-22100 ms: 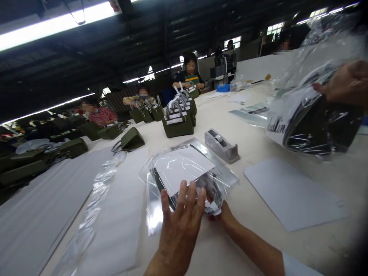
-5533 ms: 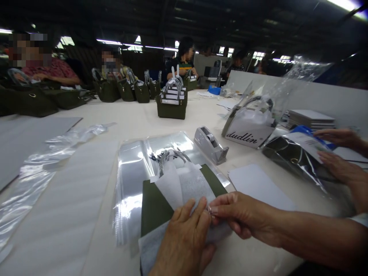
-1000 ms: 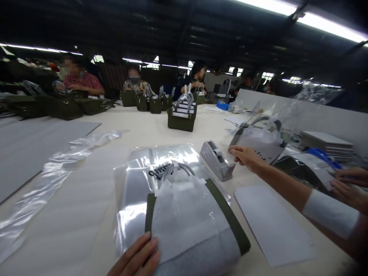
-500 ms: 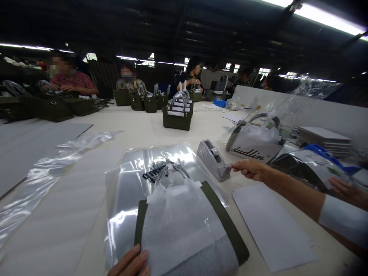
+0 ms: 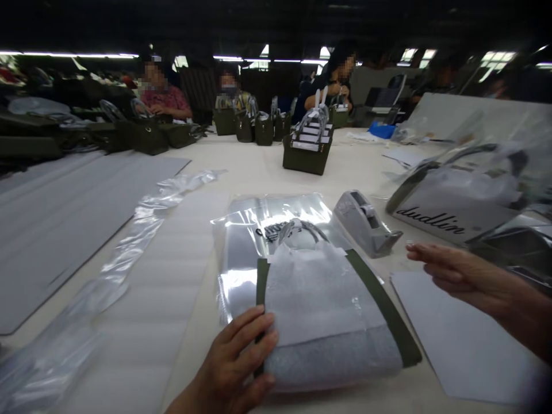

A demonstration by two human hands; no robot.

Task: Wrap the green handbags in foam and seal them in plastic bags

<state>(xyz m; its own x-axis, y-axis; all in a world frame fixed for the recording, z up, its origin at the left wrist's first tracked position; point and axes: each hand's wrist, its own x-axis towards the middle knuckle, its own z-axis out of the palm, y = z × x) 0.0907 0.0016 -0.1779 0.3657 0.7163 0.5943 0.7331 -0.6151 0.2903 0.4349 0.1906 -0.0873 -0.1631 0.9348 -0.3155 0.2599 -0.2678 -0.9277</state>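
The wrapped green bag (image 5: 332, 310) lies flat on a cream table (image 5: 259, 172) in a dim workshop, left hand (image 5: 235, 368) fingers spread on it.

Factory packing floor: long shared worktable (image 5: 259, 172), rows of identical green handbags (image 5: 307, 155), other workers (image 5: 164, 95) seated along it, tape dispenser (image 5: 366, 224), plastic bags (image 5: 267, 224), strip lights (image 5: 69, 55) overhead.
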